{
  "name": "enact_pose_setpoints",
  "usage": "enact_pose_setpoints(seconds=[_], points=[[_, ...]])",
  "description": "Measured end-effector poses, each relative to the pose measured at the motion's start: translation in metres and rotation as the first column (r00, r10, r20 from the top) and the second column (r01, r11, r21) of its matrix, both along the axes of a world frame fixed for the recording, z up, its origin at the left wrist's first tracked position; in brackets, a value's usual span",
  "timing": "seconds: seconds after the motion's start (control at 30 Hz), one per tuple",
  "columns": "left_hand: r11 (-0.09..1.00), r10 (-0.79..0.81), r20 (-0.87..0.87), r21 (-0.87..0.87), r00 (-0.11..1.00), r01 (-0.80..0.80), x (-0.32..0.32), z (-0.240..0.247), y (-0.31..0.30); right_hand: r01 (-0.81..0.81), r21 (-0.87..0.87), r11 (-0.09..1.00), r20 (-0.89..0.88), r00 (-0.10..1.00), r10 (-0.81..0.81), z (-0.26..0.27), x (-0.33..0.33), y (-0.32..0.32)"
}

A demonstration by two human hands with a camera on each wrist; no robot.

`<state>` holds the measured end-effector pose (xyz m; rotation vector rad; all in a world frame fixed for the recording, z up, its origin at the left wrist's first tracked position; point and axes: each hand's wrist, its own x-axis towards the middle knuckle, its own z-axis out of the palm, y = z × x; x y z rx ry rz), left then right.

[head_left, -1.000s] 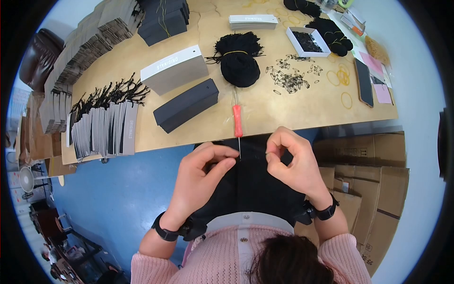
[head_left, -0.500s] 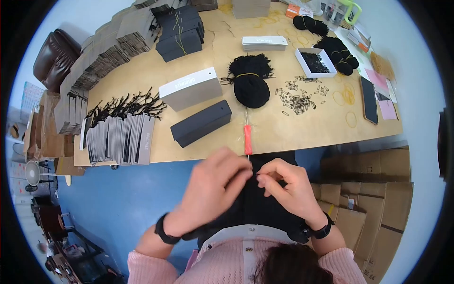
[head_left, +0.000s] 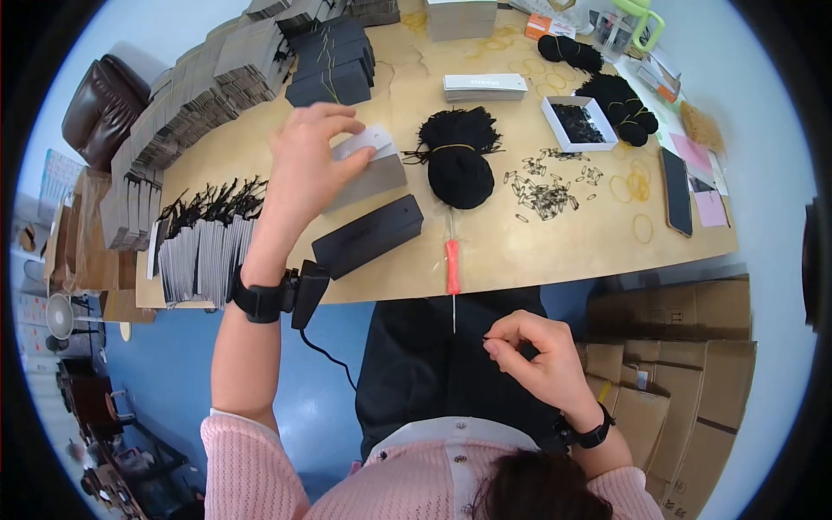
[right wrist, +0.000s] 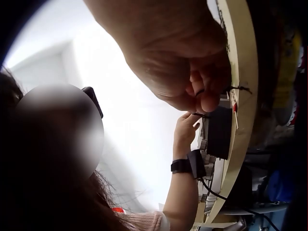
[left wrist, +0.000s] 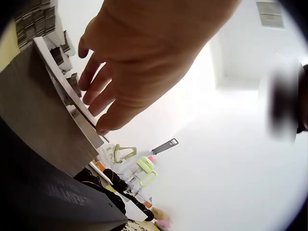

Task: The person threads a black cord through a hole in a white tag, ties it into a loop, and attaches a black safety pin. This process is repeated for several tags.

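In the head view my left hand [head_left: 308,169] is at the white-topped stack of grey cards [head_left: 373,180], thumb and fingers spread about its top card. The left wrist view shows the relaxed fingers of this hand [left wrist: 139,62] along the edge of that stack [left wrist: 43,106]; whether they grip a card is unclear. Over the lap, my right hand [head_left: 542,360] pinches something small and dark; the right wrist view shows black cord [right wrist: 240,88] by its fingertips. A red-handled tool [head_left: 452,267] lies at the table's front edge, metal shaft jutting past it.
Beside the left hand stand a dark card stack [head_left: 368,236] and corded grey cards [head_left: 204,260]. Black cord bundles [head_left: 459,173], loose small clips [head_left: 546,195], a white box [head_left: 579,123] and a phone [head_left: 676,191] lie farther right.
My left hand has moved from above the lap, near the right hand, forward and left to the white-topped stack. The right hand stays over the lap, slightly lower, still pinching.
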<state>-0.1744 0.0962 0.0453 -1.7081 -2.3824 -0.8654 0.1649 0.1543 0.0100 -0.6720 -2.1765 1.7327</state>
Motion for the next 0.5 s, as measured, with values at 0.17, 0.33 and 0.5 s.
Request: enact_pose_setpoints(seconds=[0.17, 0.33, 0.5], points=[[0.998, -0.037, -0.219, 0.035, 0.975, 0.046, 0.048, 0.015, -0.024, -0.014, 0.016, 1.0, -0.026, 1.0, 0.014, -0.002, -0.001, 0.0], [0.997, -0.056, -0.074, -0.053, 0.996, 0.052, 0.061, -0.018, -0.024, -0.033, -0.009, 0.999, -0.023, 0.999, 0.033, -0.004, -0.001, -0.002], [0.999, -0.029, 0.163, -0.041, 0.986, 0.036, 0.062, -0.018, -0.023, -0.031, -0.004, 0.999, -0.041, 0.999, 0.031, -0.005, 0.003, -0.005]])
